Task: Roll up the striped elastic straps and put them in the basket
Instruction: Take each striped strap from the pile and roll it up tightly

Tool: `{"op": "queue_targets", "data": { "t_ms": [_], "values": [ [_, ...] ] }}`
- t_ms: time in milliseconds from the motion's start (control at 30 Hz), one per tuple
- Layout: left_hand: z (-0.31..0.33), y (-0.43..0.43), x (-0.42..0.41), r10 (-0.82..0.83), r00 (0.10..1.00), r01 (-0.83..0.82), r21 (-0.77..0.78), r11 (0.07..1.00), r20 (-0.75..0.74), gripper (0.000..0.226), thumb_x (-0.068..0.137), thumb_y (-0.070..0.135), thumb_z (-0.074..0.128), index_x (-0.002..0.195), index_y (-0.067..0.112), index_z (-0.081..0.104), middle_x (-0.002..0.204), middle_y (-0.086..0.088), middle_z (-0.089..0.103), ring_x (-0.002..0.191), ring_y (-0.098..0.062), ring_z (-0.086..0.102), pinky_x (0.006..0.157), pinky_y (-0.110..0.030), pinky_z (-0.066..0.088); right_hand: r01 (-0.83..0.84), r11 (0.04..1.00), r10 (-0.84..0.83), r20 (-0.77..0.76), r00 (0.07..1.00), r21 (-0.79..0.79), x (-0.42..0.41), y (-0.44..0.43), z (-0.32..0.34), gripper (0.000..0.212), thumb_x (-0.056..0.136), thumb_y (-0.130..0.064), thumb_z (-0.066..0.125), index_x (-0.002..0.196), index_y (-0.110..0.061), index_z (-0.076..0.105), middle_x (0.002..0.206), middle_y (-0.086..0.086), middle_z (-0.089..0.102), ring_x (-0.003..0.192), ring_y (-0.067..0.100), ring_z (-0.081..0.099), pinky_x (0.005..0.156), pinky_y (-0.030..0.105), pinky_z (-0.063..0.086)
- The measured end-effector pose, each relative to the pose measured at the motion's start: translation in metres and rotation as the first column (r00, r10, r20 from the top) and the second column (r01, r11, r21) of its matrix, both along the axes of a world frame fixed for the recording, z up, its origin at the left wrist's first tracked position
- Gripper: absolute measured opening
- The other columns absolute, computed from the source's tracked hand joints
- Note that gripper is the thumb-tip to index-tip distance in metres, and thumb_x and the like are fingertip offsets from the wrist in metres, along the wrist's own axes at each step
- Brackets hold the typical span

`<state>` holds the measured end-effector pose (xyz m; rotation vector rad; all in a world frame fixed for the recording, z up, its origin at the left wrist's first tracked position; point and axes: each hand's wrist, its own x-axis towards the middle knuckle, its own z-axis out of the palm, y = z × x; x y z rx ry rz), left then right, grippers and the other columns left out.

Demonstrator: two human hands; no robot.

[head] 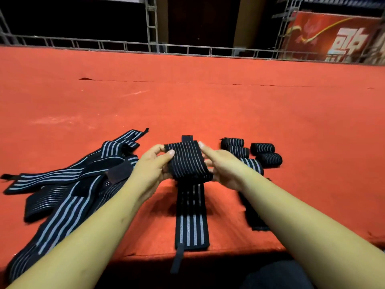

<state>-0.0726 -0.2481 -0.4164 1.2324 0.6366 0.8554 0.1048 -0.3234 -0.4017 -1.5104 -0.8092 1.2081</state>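
Holding one half-rolled strap between both hands, over the red cloth, centre of view.

- Left hand: at the roll's 9 o'clock end. Thumb laid across the top, fingers curled round behind, gripping. Forearm comes in from 7 o'clock, wrist straight.
- Right hand: at the 3 o'clock end. Index fingertip on the far top corner, other fingers bent in under the roll, clasping it. Thumb not seen. Forearm comes in from 5 o'clock.
- Strap, unrolled part: flat on the cloth, running from the roll toward 6 o'clock as far as the table's near edge. A thin black tab hangs over that edge.
- Pile: loose straps, overlapping, at 8 to 9 o'clock of the hands, partly under the left forearm.
- Rolls: five, on their sides, clustered at 2 to 3 o'clock near the right hand. One is partly hidden by the wrist.
- Flat strap: dark, at 5 o'clock, mostly under the right forearm.
- Truss and banner: beyond the cloth, at 12 and 1 o'clock.
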Motion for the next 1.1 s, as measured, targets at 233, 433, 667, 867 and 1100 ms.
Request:
{"op": "queue_targets", "data": {
  "t_ms": [233,433,667,867,1100],
  "values": [
    [-0.003,0.012,0.004,0.287,0.956,-0.282,-0.088,0.955,0.06,0.003,0.101,0.006,0.052,0.105,0.007,0.053,0.087,-0.009,0.067,0.078,-0.018,0.066,0.064,-0.03,0.06,-0.25,0.956,0.287,-0.312,0.906,0.153,-0.025,-0.006,-0.01,0.092,0.082,-0.075,0.041,0.13,0.0,0.059,0.113,0.015,0.068,0.101,0.026,0.066,0.096,0.043,0.049],
    [-0.008,0.026,0.001,0.415,0.91,-0.412,-0.118,0.903,-0.001,0.01,0.1,0.011,0.056,0.108,0.006,0.051,0.105,-0.02,0.065,0.097,-0.03,0.066,0.085,-0.049,0.059,-0.19,0.963,0.211,-0.097,0.973,0.189,-0.033,-0.011,-0.007,0.012,0.09,-0.004,0.067,0.1,-0.01,0.066,0.097,0.012,0.071,0.085,0.024,0.068,0.079,0.04,0.059],
    [-0.003,0.021,-0.015,0.658,0.703,-0.384,0.635,0.671,-0.27,0.04,0.082,0.026,0.078,0.105,0.017,0.046,0.111,-0.005,0.056,0.102,-0.022,0.056,0.089,-0.036,0.044,-0.097,0.947,0.125,-0.071,0.99,0.306,-0.012,-0.009,0.008,0.03,0.097,-0.007,0.059,0.126,-0.007,0.059,0.101,0.01,0.068,0.082,0.018,0.067,0.071,0.03,0.059],
    [0.023,-0.002,0.001,-0.155,0.932,0.267,0.33,0.905,-0.329,0.022,0.09,0.034,0.065,0.107,0.02,0.067,0.097,0.009,0.071,0.09,0.004,0.065,0.082,-0.015,0.047,-0.153,0.941,0.157,0.012,0.987,0.302,-0.011,-0.008,0.029,0.023,0.097,-0.015,0.059,0.114,-0.005,0.047,0.064,0.003,0.058,0.045,0.01,0.051,0.039,0.02,0.036],
    [0.019,0.002,0.009,0.012,0.999,-0.007,0.12,0.993,-0.037,0.015,0.088,0.025,0.07,0.089,0.01,0.069,0.078,-0.005,0.071,0.069,-0.015,0.065,0.068,-0.032,0.048,-0.117,0.931,0.021,0.271,0.962,0.345,-0.003,-0.008,0.033,0.029,0.088,-0.027,0.074,0.101,-0.007,0.058,0.08,0.009,0.062,0.061,0.017,0.056,0.051,0.029,0.046]
  ]
}}
